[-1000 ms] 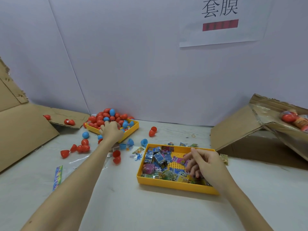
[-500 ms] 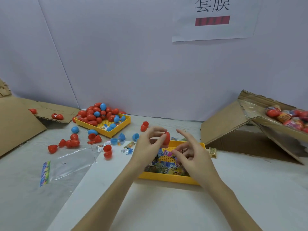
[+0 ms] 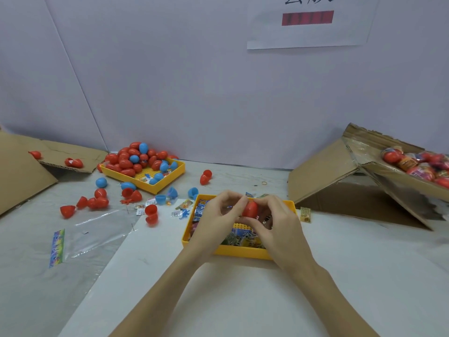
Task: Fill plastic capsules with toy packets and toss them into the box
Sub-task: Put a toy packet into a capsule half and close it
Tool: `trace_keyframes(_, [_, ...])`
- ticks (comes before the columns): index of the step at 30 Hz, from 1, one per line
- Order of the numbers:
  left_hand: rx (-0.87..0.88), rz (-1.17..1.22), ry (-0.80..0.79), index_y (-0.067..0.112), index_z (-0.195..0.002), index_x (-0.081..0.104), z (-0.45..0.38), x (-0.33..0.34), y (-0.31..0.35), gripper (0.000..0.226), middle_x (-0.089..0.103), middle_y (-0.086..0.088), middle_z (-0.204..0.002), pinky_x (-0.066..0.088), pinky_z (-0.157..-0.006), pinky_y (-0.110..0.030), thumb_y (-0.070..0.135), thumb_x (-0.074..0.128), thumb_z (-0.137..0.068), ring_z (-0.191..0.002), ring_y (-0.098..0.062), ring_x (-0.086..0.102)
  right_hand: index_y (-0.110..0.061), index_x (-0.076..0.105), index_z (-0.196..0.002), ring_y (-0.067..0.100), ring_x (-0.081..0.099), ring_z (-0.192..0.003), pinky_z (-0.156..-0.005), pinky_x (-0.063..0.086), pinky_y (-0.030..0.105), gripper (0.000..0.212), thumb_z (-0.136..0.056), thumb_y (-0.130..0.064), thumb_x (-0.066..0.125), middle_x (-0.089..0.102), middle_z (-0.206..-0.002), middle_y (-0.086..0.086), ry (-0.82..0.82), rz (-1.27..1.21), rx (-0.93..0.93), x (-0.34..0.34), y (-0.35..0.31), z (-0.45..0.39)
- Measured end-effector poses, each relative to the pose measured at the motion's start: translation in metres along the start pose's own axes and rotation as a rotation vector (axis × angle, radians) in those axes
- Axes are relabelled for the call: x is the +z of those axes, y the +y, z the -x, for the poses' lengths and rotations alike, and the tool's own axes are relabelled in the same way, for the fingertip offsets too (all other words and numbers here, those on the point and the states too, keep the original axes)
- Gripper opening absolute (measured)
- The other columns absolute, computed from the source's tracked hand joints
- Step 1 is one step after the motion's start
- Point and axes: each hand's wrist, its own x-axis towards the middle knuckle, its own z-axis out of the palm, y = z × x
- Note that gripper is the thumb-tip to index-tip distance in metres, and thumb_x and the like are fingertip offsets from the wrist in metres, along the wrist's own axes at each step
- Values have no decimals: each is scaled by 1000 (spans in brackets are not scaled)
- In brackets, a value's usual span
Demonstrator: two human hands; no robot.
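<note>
A second ago the hands were apart, the left hand (image 3: 220,215) at the far tray of empty capsules (image 3: 142,166) and the right hand (image 3: 272,222) picking in the near tray of toy packets (image 3: 239,235). Now they have met above that near tray, and both grasp one red capsule (image 3: 250,209) between their fingertips. Whether a packet already sits inside cannot be told, as the fingers hide the seam. I judge the capsule is being filled or pressed closed, with the toss to come.

The cardboard box (image 3: 401,171) that holds finished capsules stands tilted at the far right, well apart from the hands, and nothing lies between. Loose red and blue capsule halves (image 3: 97,201) are scattered on the counter (image 3: 243,300) to the left, beside an empty clear bag (image 3: 97,229). A small yellow packet (image 3: 305,214) lies just right of the near tray.
</note>
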Motion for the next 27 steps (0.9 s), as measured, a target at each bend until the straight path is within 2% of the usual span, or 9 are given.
trace_keyframes(4, [-27,23,-118,21,-109,70,-1,-1,1,25,73,9,-104,59,-80,-23,25,81,-87,-95,-16,74,-17,60,-99,4,53,-79,-68,40,14,16,-90,-20,73,53,-88,-12,9,11,-17,0,0,0])
trace_keyframes(7, [-42,26,-115,22,-108,70,-2,-2,1,25,74,7,-104,60,-79,-25,18,82,-86,-95,-17,75,-18,59,-100,2,52,-80,-71,41,16,22,-88,-14,77,51,-90,-14,7,22,-26,1,0,0])
trace_keyframes(12, [-60,125,-65,21,-115,68,-2,-4,0,18,76,-4,-106,61,-87,-33,27,67,-98,-102,-23,74,-21,57,-133,3,55,-90,-83,48,20,53,-88,-38,79,56,-111,-11,-42,-6,-17,-1,-5,1])
trace_keyframes(14, [-71,125,-69,20,-116,68,-2,-5,0,18,76,-5,-106,60,-88,-34,27,64,-99,-102,-23,74,-19,60,-130,5,55,-91,-83,53,33,44,-91,-31,77,59,-112,-7,-20,31,-36,0,-7,1])
trace_keyframes(15, [-71,124,-82,19,-115,68,-2,-5,1,18,76,-4,-105,60,-87,-32,27,64,-99,-102,-22,74,-18,63,-126,6,55,-92,-82,53,34,38,-92,-27,76,60,-110,-6,-2,31,-40,0,-7,1])
trace_keyframes(19, [-17,52,-83,22,-115,71,-2,-4,-1,21,76,2,-107,60,-87,-31,28,73,-94,-99,-17,74,-17,64,-123,6,57,-88,-77,49,22,33,-92,-19,76,62,-103,-7,7,-11,-22,-2,-8,0])
trace_keyframes(22, [1,93,14,20,-116,69,-3,-4,-4,18,76,1,-100,60,-78,-26,25,67,-99,-86,-20,75,-18,62,-128,9,60,-81,-74,48,18,33,-96,-15,71,62,-97,-7,-1,-38,5,-2,-8,-1])
trace_keyframes(24, [-9,146,98,16,-112,67,-4,-5,-4,18,74,-2,-89,58,-69,-23,28,57,-104,-74,-21,72,-18,68,-119,6,59,-83,-78,50,24,22,-98,-12,68,63,-98,-6,-5,27,20,-2,-5,-2])
trace_keyframes(27, [-50,182,200,13,-90,70,-5,-4,0,41,59,-6,-64,44,-49,-21,43,47,-106,-54,-15,54,-18,78,-101,10,58,-88,-85,52,34,11,-95,-12,71,65,-101,-3,-93,128,116,-1,0,-4])
